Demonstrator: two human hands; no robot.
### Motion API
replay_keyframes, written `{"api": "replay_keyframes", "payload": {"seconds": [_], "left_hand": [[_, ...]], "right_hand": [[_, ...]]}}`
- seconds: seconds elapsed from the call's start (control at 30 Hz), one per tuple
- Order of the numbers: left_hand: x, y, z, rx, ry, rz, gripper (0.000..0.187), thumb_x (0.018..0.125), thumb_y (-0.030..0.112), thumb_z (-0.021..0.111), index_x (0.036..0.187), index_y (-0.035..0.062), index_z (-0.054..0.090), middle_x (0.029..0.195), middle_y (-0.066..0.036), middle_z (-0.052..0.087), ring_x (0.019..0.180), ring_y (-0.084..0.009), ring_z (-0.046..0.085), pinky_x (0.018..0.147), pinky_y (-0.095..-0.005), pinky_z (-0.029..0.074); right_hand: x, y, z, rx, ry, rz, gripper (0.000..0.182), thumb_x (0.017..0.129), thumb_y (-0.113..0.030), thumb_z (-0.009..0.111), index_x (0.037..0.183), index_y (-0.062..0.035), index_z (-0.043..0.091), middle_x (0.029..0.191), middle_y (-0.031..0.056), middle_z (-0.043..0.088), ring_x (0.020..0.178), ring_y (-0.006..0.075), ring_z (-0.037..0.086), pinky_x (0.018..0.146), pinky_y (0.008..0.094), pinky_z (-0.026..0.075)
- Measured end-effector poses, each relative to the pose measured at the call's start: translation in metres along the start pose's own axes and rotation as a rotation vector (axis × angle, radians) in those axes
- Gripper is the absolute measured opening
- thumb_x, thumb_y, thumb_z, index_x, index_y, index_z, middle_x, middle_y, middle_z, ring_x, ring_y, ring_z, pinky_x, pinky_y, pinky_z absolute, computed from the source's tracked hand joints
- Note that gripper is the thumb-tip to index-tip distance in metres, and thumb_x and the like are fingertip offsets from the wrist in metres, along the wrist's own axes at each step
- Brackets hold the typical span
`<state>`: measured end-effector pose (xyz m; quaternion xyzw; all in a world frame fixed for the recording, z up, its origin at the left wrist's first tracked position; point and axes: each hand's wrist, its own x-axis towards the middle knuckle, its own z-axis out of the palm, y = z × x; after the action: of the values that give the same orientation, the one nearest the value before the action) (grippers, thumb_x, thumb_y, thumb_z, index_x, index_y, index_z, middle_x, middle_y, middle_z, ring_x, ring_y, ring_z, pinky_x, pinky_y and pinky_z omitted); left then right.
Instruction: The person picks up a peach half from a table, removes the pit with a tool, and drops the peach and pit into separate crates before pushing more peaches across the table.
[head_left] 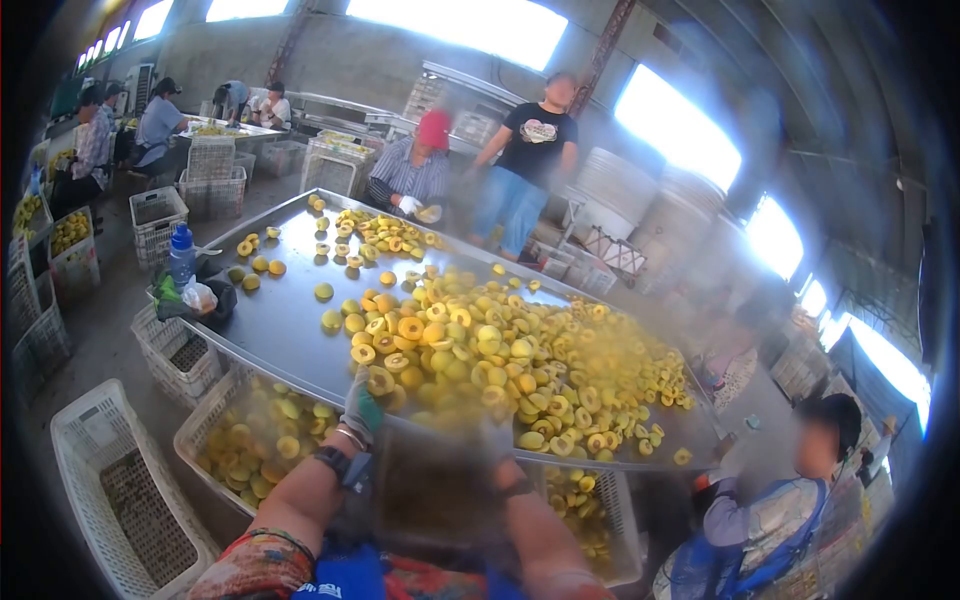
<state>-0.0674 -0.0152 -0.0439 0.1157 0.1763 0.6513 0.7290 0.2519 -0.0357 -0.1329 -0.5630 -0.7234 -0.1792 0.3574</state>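
Halved yellow peaches (490, 340) lie heaped on a metal-topped table (270, 320) before me, many with the cut face up. My left hand (362, 412), in a grey and green glove, is at the near edge of the table. Its visible fingers are stretched out beside a peach half (380, 381); a firm grip on it does not show. My right hand (496, 440) is at the same edge, farther right, against the heap. A smear on the picture blurs its fingers, so what they hold is hidden.
Below the table edge stand a crate of peaches (215, 455), another peach crate (622, 520) and a white plastic crate (85, 425). A blue bottle (182, 258) stands by the left corner. Several people work around; one in a red cap (434, 130) is across the table.
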Motion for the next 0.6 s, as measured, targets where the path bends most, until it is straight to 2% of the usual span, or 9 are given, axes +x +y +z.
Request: {"api": "replay_keyframes", "payload": {"seconds": [0.07, 0.1, 0.17, 0.2, 0.27, 0.43, 0.5, 0.53, 0.6], "left_hand": [[-0.005, 0.003, 0.002, -0.054, 0.009, -0.039, 0.038, 0.102, 0.044, 0.047, 0.117, 0.0093, 0.056, 0.105, -0.008, 0.063, 0.095, -0.0275, 0.065, 0.080, -0.0458, 0.058], [-0.005, 0.004, 0.000, -0.099, -0.017, -0.089, 0.042, 0.101, 0.048, 0.048, 0.116, 0.0105, 0.056, 0.105, -0.008, 0.064, 0.097, -0.0284, 0.065, 0.082, -0.0476, 0.057], [-0.003, -0.001, -0.007, -0.203, -0.068, -0.164, 0.045, 0.099, 0.052, 0.048, 0.116, 0.0111, 0.057, 0.106, -0.009, 0.064, 0.099, -0.0302, 0.065, 0.085, -0.0501, 0.057], [0.002, -0.010, -0.014, -0.261, -0.095, -0.186, 0.045, 0.100, 0.051, 0.047, 0.117, 0.0106, 0.057, 0.107, -0.009, 0.064, 0.100, -0.0310, 0.065, 0.086, -0.0508, 0.057], [-0.002, -0.016, -0.013, -0.196, -0.193, -0.137, 0.043, 0.101, 0.047, 0.046, 0.118, 0.0094, 0.057, 0.109, -0.010, 0.064, 0.101, -0.0319, 0.064, 0.088, -0.0524, 0.056], [-0.049, -0.013, 0.042, 0.060, -0.395, 0.050, 0.035, 0.102, 0.034, 0.050, 0.124, 0.0074, 0.057, 0.116, -0.010, 0.064, 0.107, -0.0296, 0.063, 0.091, -0.0516, 0.055], [-0.043, -0.018, 0.043, 0.033, -0.465, -0.022, 0.035, 0.101, 0.033, 0.054, 0.128, 0.0101, 0.057, 0.119, -0.008, 0.063, 0.108, -0.0243, 0.063, 0.092, -0.0436, 0.056], [-0.042, -0.020, 0.045, -0.098, -0.373, -0.134, 0.034, 0.101, 0.033, 0.054, 0.127, 0.0110, 0.057, 0.117, -0.007, 0.063, 0.105, -0.0234, 0.064, 0.088, -0.0417, 0.057], [-0.043, -0.027, 0.050, 0.009, -0.371, 0.000, 0.034, 0.102, 0.036, 0.052, 0.124, 0.0115, 0.058, 0.111, -0.006, 0.064, 0.101, -0.0215, 0.064, 0.085, -0.0396, 0.057]], "right_hand": [[-0.002, -0.017, -0.013, 0.068, -0.045, 0.124, 0.037, 0.100, -0.025, 0.059, 0.130, -0.0113, 0.041, 0.099, 0.0072, 0.060, 0.069, 0.0135, 0.061, 0.054, 0.0301, 0.051], [-0.001, -0.043, -0.036, 0.364, -0.127, 0.314, 0.035, 0.100, -0.026, 0.059, 0.127, -0.0111, 0.042, 0.098, 0.0073, 0.060, 0.066, 0.0134, 0.060, 0.053, 0.0294, 0.050], [-0.004, -0.059, -0.041, 0.583, -0.097, 0.306, 0.032, 0.100, -0.026, 0.058, 0.123, -0.0106, 0.043, 0.093, 0.0072, 0.060, 0.060, 0.0130, 0.058, 0.049, 0.0281, 0.048], [-0.005, -0.057, -0.030, 0.503, 0.014, 0.111, 0.030, 0.100, -0.026, 0.058, 0.122, -0.0104, 0.044, 0.090, 0.0070, 0.060, 0.057, 0.0127, 0.056, 0.047, 0.0275, 0.046], [0.019, -0.134, -0.098, 1.015, -0.225, 0.858, 0.028, 0.101, -0.026, 0.058, 0.119, -0.0103, 0.045, 0.080, 0.0045, 0.059, 0.047, 0.0116, 0.050, 0.043, 0.0261, 0.043], [0.011, -0.151, -0.097, 1.113, -0.332, 0.809, 0.027, 0.101, -0.026, 0.058, 0.120, -0.0113, 0.046, 0.079, 0.0022, 0.059, 0.050, 0.0103, 0.051, 0.044, 0.0248, 0.042], [0.019, -0.166, -0.107, 1.163, -0.332, 0.784, 0.023, 0.102, -0.027, 0.055, 0.118, -0.0115, 0.048, 0.078, 0.0009, 0.058, 0.053, 0.0091, 0.051, 0.046, 0.0239, 0.041], [0.025, -0.173, -0.112, 1.174, -0.307, 0.747, 0.021, 0.104, -0.029, 0.051, 0.115, -0.0114, 0.050, 0.077, -0.0001, 0.057, 0.055, 0.0082, 0.051, 0.048, 0.0235, 0.042], [0.042, -0.190, -0.138, 1.123, -0.382, 0.790, 0.024, 0.107, -0.034, 0.044, 0.106, -0.0114, 0.053, 0.073, -0.0009, 0.054, 0.056, 0.0073, 0.049, 0.049, 0.0232, 0.041]]}}
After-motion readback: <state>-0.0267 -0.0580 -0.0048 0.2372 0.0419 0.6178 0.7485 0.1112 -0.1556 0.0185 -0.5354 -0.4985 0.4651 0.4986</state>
